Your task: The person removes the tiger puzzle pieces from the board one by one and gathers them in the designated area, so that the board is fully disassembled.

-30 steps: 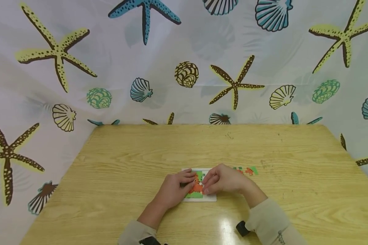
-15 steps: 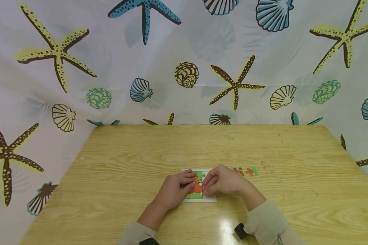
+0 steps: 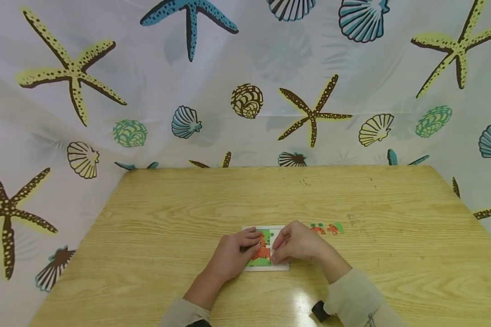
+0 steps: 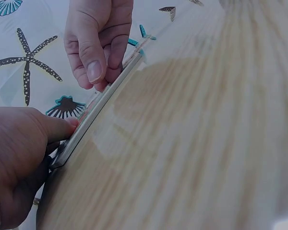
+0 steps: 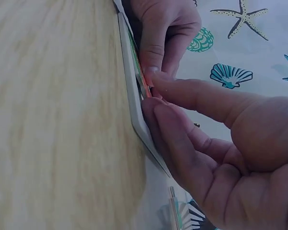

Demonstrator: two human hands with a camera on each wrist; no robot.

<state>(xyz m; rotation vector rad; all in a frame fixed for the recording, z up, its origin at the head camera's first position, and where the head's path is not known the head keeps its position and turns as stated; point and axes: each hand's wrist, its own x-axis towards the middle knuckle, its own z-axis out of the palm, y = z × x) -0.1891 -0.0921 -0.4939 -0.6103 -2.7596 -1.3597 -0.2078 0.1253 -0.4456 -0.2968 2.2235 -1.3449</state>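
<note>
A small jigsaw puzzle (image 3: 263, 261) with an orange animal on green lies in a white tray (image 3: 268, 268) on the table. My left hand (image 3: 230, 253) rests over the puzzle's left side, fingers extended across it and thumb lower down. At the puzzle's right side, my right hand (image 3: 300, 244) has its thumb and bent fingers together. In the right wrist view, an orange edge shows between the fingertips of the right hand (image 5: 245, 129), seemingly a pinched puzzle piece, mostly hidden. Bare white tray shows beside the assembled part.
Loose puzzle pieces, one orange and dark green (image 3: 317, 229) and one orange and bright green (image 3: 335, 228), lie behind the right hand. The wooden table (image 3: 180, 204) meets a white curtain (image 3: 212, 81) printed with starfish and shells at its back and sides.
My right hand has shifted very slightly down and right at the puzzle, baring a little more white tray. My left hand stays in place.
</note>
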